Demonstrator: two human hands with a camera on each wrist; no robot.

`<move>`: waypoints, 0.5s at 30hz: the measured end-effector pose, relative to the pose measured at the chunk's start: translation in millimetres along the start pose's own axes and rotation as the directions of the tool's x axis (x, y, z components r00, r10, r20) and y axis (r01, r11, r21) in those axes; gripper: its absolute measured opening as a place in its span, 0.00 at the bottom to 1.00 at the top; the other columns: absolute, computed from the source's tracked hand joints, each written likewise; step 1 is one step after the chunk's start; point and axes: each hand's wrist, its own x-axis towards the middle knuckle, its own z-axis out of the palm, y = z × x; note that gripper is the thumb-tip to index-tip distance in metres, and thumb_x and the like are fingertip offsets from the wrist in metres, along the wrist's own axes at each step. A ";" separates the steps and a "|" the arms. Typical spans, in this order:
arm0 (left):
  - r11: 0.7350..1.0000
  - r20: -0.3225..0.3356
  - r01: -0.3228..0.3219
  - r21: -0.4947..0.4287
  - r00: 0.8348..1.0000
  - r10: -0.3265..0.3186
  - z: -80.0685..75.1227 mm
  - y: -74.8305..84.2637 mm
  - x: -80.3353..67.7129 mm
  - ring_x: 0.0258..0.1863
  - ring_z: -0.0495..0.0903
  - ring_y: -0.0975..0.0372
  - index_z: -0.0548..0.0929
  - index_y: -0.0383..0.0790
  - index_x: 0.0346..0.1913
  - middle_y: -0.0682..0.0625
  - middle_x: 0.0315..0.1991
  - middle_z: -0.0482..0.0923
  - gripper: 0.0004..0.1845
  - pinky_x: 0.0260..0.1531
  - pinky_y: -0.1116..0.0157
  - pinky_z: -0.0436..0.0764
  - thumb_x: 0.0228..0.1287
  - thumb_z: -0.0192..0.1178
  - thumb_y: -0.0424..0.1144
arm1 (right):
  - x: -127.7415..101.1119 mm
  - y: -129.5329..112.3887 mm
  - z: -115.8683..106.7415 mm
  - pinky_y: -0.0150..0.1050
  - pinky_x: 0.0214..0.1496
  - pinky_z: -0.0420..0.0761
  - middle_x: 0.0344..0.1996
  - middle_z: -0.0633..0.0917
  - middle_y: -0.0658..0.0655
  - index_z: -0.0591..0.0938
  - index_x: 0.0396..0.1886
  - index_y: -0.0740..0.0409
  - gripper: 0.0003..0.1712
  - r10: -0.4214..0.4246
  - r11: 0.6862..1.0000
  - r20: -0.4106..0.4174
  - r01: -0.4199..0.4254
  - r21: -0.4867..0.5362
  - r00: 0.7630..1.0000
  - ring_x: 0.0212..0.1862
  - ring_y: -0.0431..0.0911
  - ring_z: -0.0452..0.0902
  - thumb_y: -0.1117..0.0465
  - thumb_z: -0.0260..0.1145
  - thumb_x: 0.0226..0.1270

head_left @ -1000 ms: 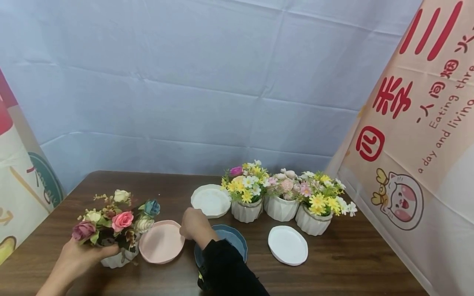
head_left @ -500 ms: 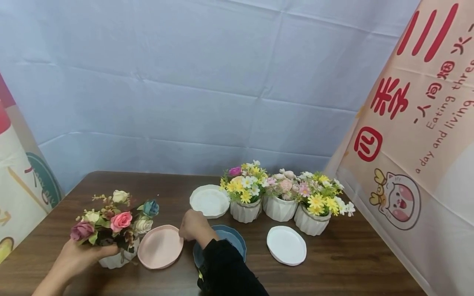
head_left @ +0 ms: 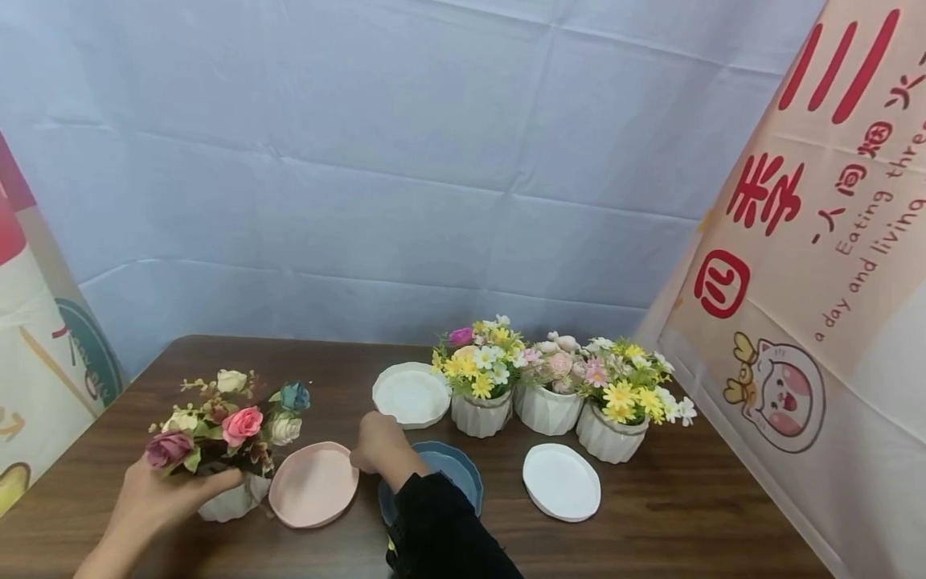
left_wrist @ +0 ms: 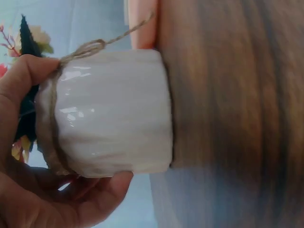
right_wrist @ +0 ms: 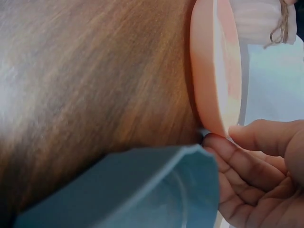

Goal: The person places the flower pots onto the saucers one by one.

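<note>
My left hand (head_left: 170, 494) grips a white ribbed flowerpot (left_wrist: 114, 114) near its rim, thumb on one side and fingers on the other. Twine is tied round the pot's neck, and artificial roses (head_left: 241, 426) in pink, mauve, cream and blue fill it. Just right of the pot lies a round pink saucer (head_left: 313, 484). Its right edge is pinched between the thumb and fingers of my right hand (head_left: 387, 450), as the right wrist view shows. Under my right forearm is a blue saucer (head_left: 463, 474), partly hidden by the black sleeve.
A white saucer (head_left: 411, 394) sits behind my right hand, another white saucer (head_left: 562, 482) to its right. Three potted flower arrangements, with a left pot (head_left: 482, 414), middle pot (head_left: 548, 408) and right pot (head_left: 611, 434), stand at the back right. Cloth (head_left: 391, 177) hangs behind the brown table (head_left: 694, 515).
The pink saucer has come slightly nearer to me and lies flatter, my right hand still at its edge. The rose pot and my left hand have shifted a little.
</note>
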 end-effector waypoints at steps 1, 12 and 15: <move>1.000 -0.021 -0.006 0.013 1.000 0.007 0.9 0.0 0.0 0.46 0.70 0.34 0.70 0.23 0.51 0.24 0.45 0.72 0.45 0.40 0.39 0.71 0.40 0.73 0.57 | 0.2 -0.4 -0.3 0.32 0.21 0.70 0.16 0.75 0.52 0.78 0.17 0.61 0.12 0.008 1.000 0.005 -0.008 -0.003 1.000 0.22 0.44 0.69 0.60 0.68 0.54; 0.998 -0.226 -0.038 -0.039 0.974 0.029 -5.8 1.5 -6.2 0.43 0.72 0.35 0.73 0.25 0.48 0.25 0.43 0.73 0.42 0.38 0.40 0.70 0.31 0.78 0.50 | 4.4 -2.3 1.3 0.33 0.25 0.72 0.22 0.75 0.53 0.80 0.25 0.62 0.11 0.054 0.999 0.011 -0.054 0.000 0.998 0.27 0.45 0.70 0.59 0.70 0.54; 0.998 -0.226 -0.053 -0.021 0.973 0.047 -7.5 2.4 -5.0 0.43 0.73 0.37 0.73 0.26 0.46 0.27 0.42 0.75 0.41 0.37 0.41 0.71 0.32 0.78 0.51 | 5.2 -2.3 1.3 0.33 0.26 0.72 0.23 0.75 0.53 0.80 0.26 0.62 0.11 0.059 0.998 0.014 -0.059 -0.010 0.998 0.27 0.45 0.70 0.59 0.70 0.54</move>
